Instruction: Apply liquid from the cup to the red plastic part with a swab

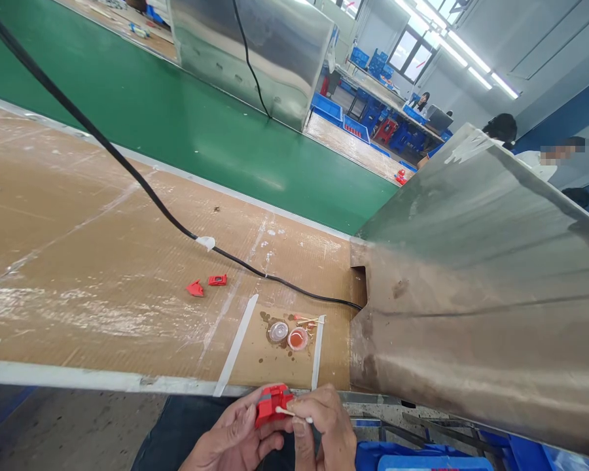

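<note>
Workbench and surroundings, seen from the seated position.

A brown cardboard-covered bench (78, 261) carries a black cable (142, 185) fixed with white tape (205, 242); the cable enters a notch in a large metal housing (481, 288) at right. Two small red parts (206, 284) lie apart near the bench centre. Between two white tape strips (235, 345) sit a clear dish (277, 331) and, just beside it, an orange-filled dish (298, 339), with stained swabs (308, 320) behind. A green conveyor belt (201, 124) runs beyond. Blue bins (373, 65) stand far back, where other people sit.
</note>
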The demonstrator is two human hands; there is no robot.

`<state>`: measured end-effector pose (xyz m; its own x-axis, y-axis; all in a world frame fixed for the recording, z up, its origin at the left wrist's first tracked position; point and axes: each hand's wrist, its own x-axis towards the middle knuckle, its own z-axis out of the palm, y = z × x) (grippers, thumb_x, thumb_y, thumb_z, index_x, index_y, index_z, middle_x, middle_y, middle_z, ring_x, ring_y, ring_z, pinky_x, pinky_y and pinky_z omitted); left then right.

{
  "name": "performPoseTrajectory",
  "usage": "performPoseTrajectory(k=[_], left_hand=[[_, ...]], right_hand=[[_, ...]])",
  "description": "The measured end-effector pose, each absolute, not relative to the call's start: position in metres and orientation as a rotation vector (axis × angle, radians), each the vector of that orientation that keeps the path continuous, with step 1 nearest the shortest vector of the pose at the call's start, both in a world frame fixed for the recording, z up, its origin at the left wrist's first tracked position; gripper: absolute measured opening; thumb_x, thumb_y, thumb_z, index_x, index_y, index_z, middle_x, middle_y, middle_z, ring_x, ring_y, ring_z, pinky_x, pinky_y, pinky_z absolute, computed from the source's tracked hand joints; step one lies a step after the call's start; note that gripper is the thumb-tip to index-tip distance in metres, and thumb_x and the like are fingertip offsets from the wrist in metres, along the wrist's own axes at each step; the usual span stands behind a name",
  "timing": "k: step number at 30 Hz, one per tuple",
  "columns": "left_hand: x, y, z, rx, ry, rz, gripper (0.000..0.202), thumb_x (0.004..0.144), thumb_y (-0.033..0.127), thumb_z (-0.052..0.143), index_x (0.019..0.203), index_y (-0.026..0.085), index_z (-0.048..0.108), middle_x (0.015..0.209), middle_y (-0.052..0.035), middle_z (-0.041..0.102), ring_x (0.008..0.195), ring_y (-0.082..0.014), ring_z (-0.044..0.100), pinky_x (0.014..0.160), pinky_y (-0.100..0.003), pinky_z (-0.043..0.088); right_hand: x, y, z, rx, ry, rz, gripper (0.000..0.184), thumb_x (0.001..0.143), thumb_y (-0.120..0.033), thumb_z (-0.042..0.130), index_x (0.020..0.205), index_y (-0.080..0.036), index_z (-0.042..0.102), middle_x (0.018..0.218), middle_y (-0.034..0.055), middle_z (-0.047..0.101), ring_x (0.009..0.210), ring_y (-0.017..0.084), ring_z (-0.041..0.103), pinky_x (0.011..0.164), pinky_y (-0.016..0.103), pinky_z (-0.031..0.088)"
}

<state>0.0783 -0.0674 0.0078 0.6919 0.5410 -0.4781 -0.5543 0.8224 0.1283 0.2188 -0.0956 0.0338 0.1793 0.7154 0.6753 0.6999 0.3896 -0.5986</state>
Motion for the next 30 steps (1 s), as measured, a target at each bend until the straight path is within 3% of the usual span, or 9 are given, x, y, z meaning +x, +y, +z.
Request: performPoseTrajectory(k=[12, 21, 30], left_hand=[[0.079, -0.066, 0.008, -0.008, 0.513, 0.616, 0.051, 0.066, 0.046, 0.104, 0.107, 0.019, 0.09, 0.099, -0.0104, 0.088, 0.092, -0.022, 0.079, 0.083, -0.026, 0.06], [0.078, -0.066, 0.009, 0.023, 0.448, 0.597, 0.04, 0.069, 0.045, 0.102, 0.101, 0.023, 0.091, 0.098, -0.0135, 0.087, 0.088, -0.0241, 0.079, 0.081, -0.027, 0.059], [0.077, -0.068, 0.006, 0.038, 0.47, 0.575, 0.043, 0.069, 0.044, 0.102, 0.106, 0.022, 0.091, 0.1, -0.015, 0.087, 0.088, -0.0267, 0.079, 0.081, -0.029, 0.059]], right_hand=[[0.216, -0.1, 0.04, -1.404, -1.599, 0.109, 0.023, 0.117, -0.026, 0.044, 0.11, -0.022, 0.066, 0.082, 0.0034, 0.075, 0.072, 0.017, 0.07, 0.065, 0.029, 0.054], [0.219, -0.101, 0.048, -1.459, -1.645, 0.088, 0.019, 0.109, -0.015, 0.053, 0.112, -0.023, 0.069, 0.084, 0.0033, 0.076, 0.071, 0.018, 0.073, 0.066, 0.031, 0.057], [0.21, -0.093, 0.036, -1.465, -1.508, -0.009, 0.028, 0.118, -0.027, 0.044, 0.105, -0.023, 0.069, 0.081, 0.0, 0.075, 0.071, 0.014, 0.068, 0.069, 0.029, 0.051]])
